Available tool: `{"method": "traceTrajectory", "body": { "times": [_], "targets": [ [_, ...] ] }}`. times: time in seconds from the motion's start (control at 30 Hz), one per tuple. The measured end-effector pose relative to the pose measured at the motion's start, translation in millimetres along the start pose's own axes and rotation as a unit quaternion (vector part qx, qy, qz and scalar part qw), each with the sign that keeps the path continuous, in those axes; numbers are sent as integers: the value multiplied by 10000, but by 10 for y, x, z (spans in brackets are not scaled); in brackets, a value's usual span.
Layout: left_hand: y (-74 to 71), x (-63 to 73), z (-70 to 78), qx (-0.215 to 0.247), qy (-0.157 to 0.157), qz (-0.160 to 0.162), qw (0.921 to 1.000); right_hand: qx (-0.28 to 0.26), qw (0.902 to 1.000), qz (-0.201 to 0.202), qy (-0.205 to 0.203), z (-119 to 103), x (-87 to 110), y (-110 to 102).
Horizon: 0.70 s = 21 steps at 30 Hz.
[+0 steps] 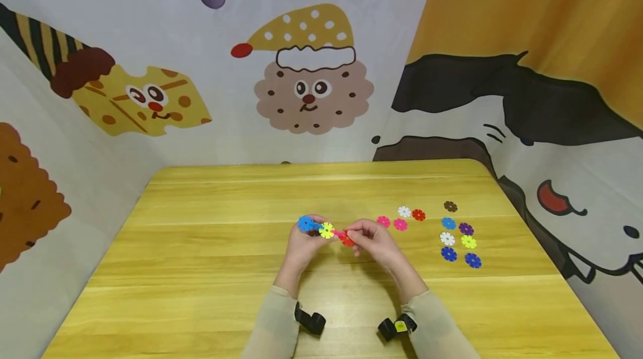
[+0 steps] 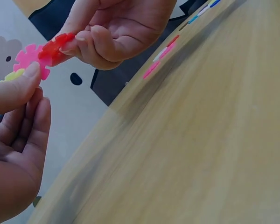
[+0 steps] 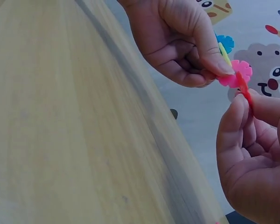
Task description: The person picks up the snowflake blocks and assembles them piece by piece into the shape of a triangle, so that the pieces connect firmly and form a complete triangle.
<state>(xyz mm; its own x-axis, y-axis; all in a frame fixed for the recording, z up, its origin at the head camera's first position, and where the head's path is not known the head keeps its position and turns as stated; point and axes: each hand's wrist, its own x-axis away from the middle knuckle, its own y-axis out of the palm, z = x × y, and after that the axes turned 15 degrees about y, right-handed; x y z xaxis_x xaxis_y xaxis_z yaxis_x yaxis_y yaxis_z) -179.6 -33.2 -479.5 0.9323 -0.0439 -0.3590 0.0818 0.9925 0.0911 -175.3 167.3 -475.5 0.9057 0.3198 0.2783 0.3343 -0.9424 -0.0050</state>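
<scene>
Above the table, both hands hold a short chain of notched, flower-shaped plastic discs. My left hand (image 1: 301,246) pinches the pink disc (image 2: 28,59) between thumb and fingers. A yellow disc (image 1: 326,230) and blue disc (image 1: 305,224) extend from it to the left. At the chain's right end, my right hand (image 1: 380,243) pinches a red disc (image 3: 245,90) by its edge. The red disc stands crosswise to the pink one and meets its rim, their notches overlapping. Fingertips cover parts of both discs.
Right of the hands lie two pink discs (image 1: 400,224), a white disc (image 1: 404,211) and a red disc (image 1: 418,215). Further right are several more, among them a brown disc (image 1: 450,206) and a purple disc (image 1: 466,229). A cartoon-printed curtain (image 1: 241,124) stands behind the wooden table (image 1: 201,269).
</scene>
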Motion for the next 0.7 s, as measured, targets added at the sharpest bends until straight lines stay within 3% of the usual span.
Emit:
{"method": "traceTrajectory", "body": {
  "times": [0.2,0.33,0.47,0.7],
  "targets": [
    [14,10,-57,22,185,91,9998,117,9998,-88,-94,28,-9,-20],
    [24,18,-83,110,226,147,9996,-124,9999,-56,3,31,-19,-6],
    [32,26,-104,127,135,152,9997,-652,9969,403,202,31,-42,28],
    [94,58,-74,173,-17,-320,9993,-1112,9850,1277,334,23,-88,133]
  ]
}}
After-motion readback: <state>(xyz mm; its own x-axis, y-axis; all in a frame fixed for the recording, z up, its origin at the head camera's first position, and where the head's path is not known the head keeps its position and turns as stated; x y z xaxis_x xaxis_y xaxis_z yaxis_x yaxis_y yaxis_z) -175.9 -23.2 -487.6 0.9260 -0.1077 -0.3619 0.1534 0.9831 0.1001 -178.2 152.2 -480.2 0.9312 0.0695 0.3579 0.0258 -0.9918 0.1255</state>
